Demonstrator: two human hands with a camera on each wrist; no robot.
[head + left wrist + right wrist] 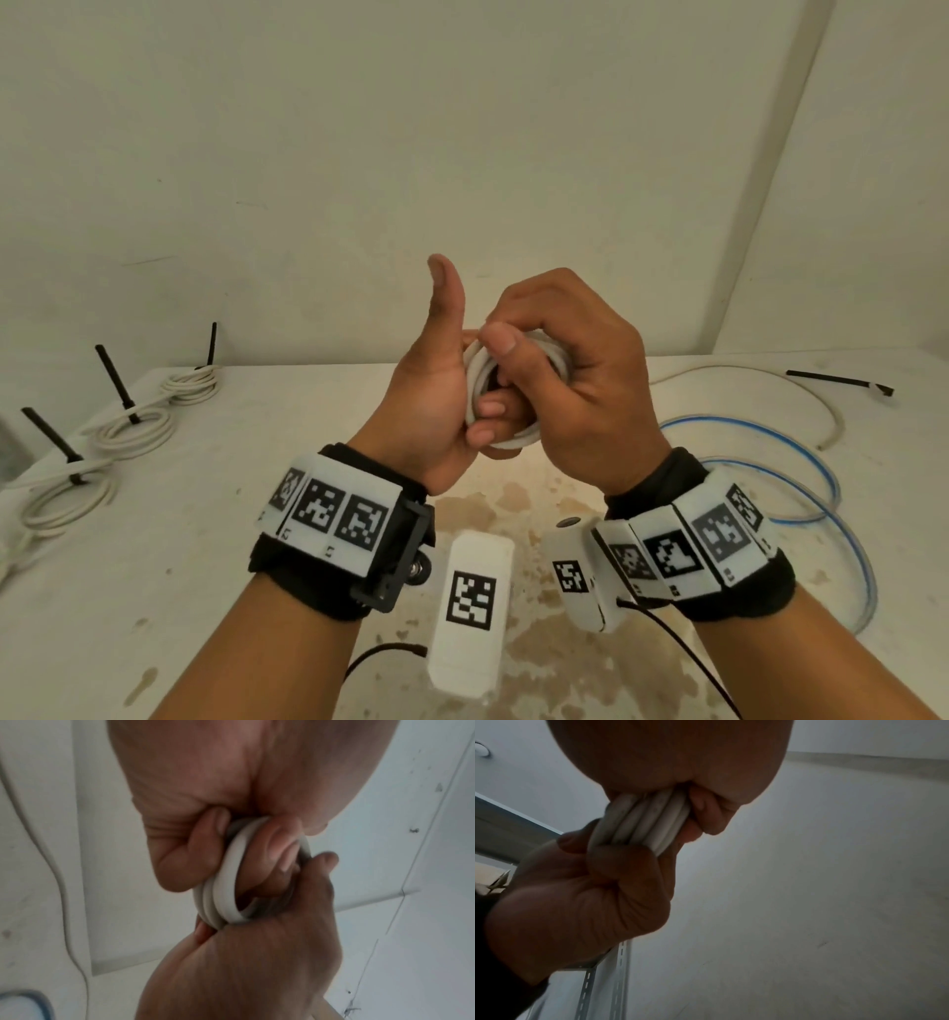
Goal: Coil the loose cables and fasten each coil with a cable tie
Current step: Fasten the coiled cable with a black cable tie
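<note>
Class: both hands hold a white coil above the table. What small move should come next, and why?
Probably keep the left hand gripping the white coil and free the right hand to fetch the loose black cable tie on the table. The held coil shows no tie, unlike the three tied coils.

The small coil of round white cable (488,380) held between the hands is plain white, unmarked. Three tied coils of cream-white cable (133,431) each carry a black plastic cable tie (115,383). One loose cream-white cable (801,390) lies beside a loose black cable tie (842,383). The clear tubing with a blue stripe (801,462) shows blue along its loops. The white stone-look tabletop (154,591) bears brown blotchy stains near its middle. Both black fabric wristbands (328,580) hold white plates printed with black-and-white square code patterns.
</note>
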